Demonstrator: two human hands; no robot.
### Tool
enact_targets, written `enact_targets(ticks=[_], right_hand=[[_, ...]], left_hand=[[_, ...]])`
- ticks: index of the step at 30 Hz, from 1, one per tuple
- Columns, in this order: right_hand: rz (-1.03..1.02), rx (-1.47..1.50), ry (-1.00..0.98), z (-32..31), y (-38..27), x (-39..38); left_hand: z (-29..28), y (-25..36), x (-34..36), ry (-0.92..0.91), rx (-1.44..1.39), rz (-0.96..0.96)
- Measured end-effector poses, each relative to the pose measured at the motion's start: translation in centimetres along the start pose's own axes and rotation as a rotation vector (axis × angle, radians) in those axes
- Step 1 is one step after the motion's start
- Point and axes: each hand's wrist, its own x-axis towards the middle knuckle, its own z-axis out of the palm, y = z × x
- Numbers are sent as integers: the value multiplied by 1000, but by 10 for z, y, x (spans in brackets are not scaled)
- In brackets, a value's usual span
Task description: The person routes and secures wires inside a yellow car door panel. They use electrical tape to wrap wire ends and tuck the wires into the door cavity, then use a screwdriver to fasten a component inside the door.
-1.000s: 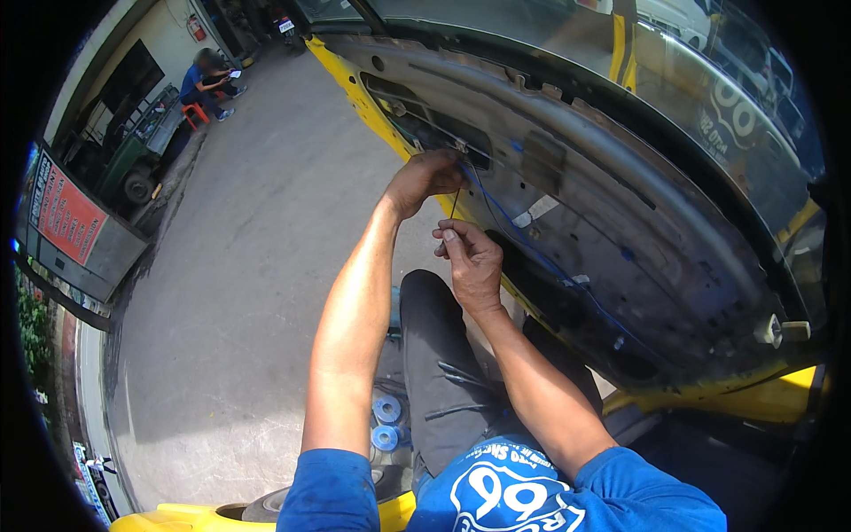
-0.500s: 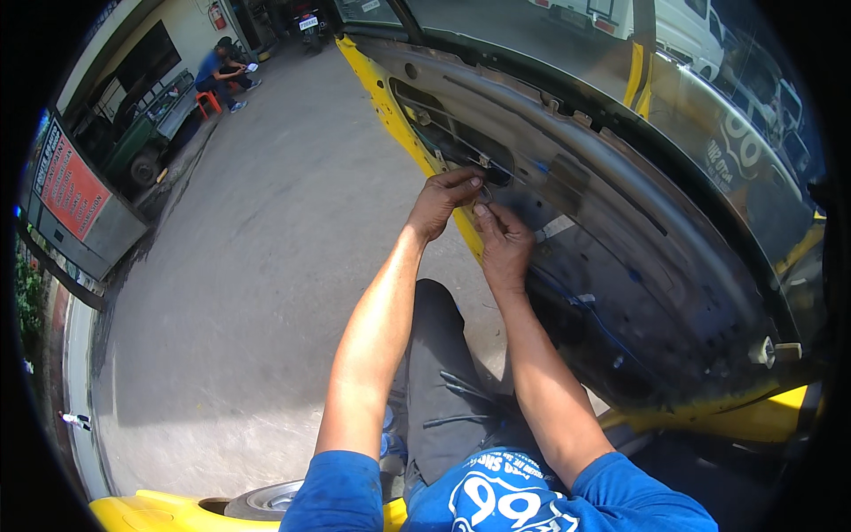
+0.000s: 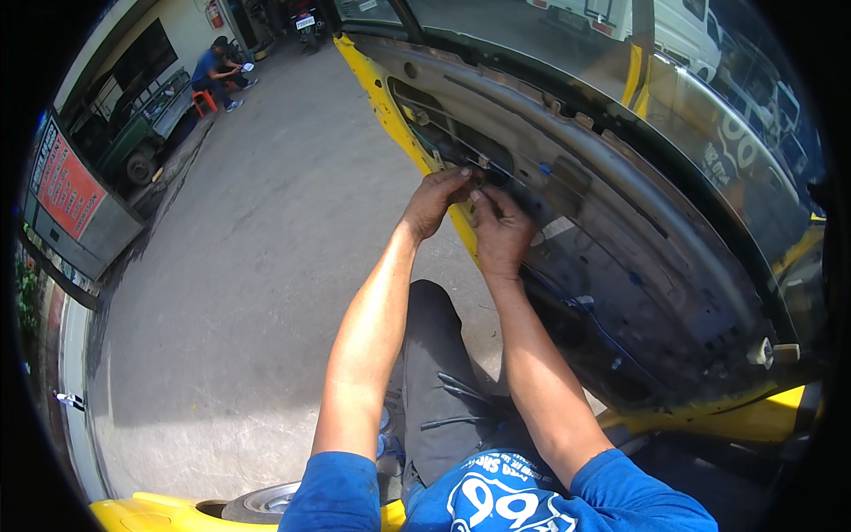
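Observation:
An open yellow car door [image 3: 620,266] with its trim panel off shows bare grey metal, holes and blue wiring [image 3: 589,310]. Both of my hands reach up to the door's inner edge near the yellow rim. My left hand [image 3: 434,199] pinches something small at a slot in the metal. My right hand [image 3: 498,229] is beside it, fingertips closed and touching the same spot. What the fingers hold is too small to make out. My legs in dark trousers [image 3: 434,381] are below.
A concrete forecourt [image 3: 248,293] spreads to the left. A person in blue [image 3: 217,71] sits on a red stool far back by a green vehicle [image 3: 133,146]. A red sign board [image 3: 62,182] stands at left. A yellow car body with a wheel [image 3: 257,507] lies at the bottom edge.
Both hands have moved up and along the door's edge toward the hinge end and have come together at one spot. The view has tilted with them.

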Motion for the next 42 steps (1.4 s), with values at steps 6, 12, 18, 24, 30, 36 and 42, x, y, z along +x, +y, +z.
enact_targets(ticks=[6,12,18,24,30,36,42], right_hand=[[-109,-143,0,2,-4,0],[-139,-247,3,3,-7,-2],[-147,-283,27,5,-8,-1],[-132,-313,27,5,-10,-1],[-133,-259,22,5,-11,-2],[-138,-225,11,7,-6,-4],[-122,-249,22,7,-3,-2]], left_hand=[[1,7,-2,-6,30,-28],[4,11,-3,-14,49,-22],[4,14,-3,-24,65,-35],[4,14,-3,-15,55,-41],[6,16,-4,-9,43,-56],[6,17,-3,-25,24,-51],[6,18,-4,-14,28,-60]])
